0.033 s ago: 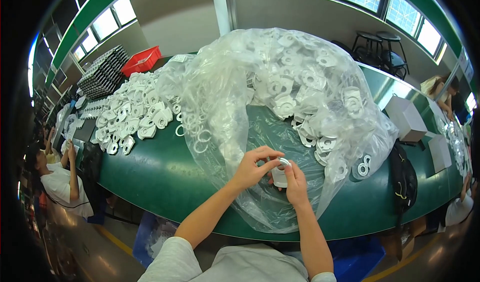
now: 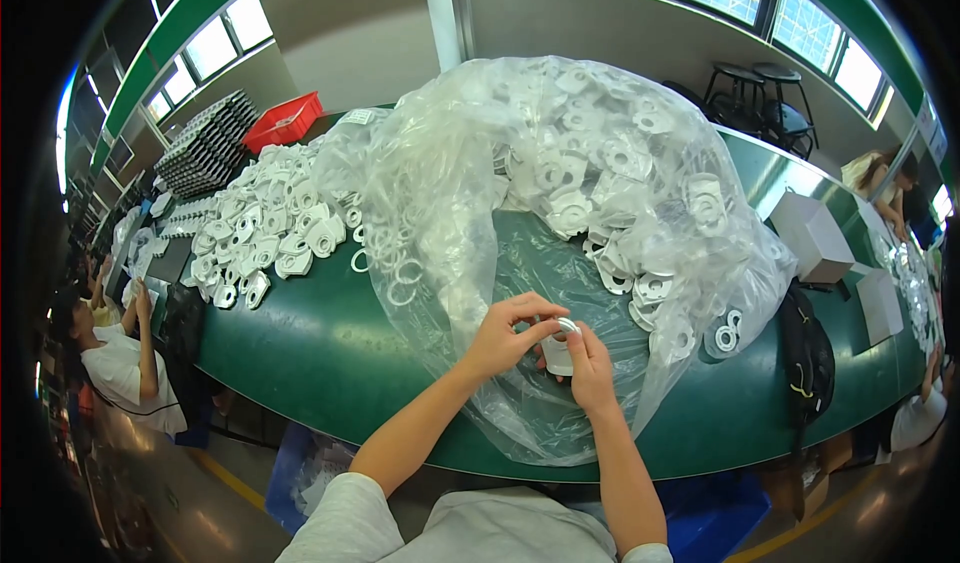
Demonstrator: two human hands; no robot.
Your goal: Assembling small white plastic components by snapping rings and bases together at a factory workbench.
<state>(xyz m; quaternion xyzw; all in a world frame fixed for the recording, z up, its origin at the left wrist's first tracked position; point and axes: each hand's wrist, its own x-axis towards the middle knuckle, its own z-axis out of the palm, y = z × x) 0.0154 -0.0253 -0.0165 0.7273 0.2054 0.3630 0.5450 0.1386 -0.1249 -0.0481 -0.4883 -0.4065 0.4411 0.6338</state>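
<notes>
Close in front of me, both hands meet over a white plastic part (image 2: 557,359) with a flat lower end. My left hand (image 2: 506,337) reaches in from the left, its thumb and fingertips pinched on a white ring (image 2: 567,324) at the part's upper end. My right hand (image 2: 592,365) grips the part from the right, thumb near the ring. Whether the ring sits fully in the part cannot be seen; fingers cover much of both. Below the hands spreads a clear plastic bag (image 2: 440,253), with many similar white parts (image 2: 570,211) inside its far side.
A heap of loose white parts (image 2: 265,218) covers the left of the green table (image 2: 290,333). Beyond stand a red bin (image 2: 284,123) and stacked dark trays (image 2: 207,143). At right lie a black bag (image 2: 806,353) and pale boxes (image 2: 812,235). Other people work at both sides.
</notes>
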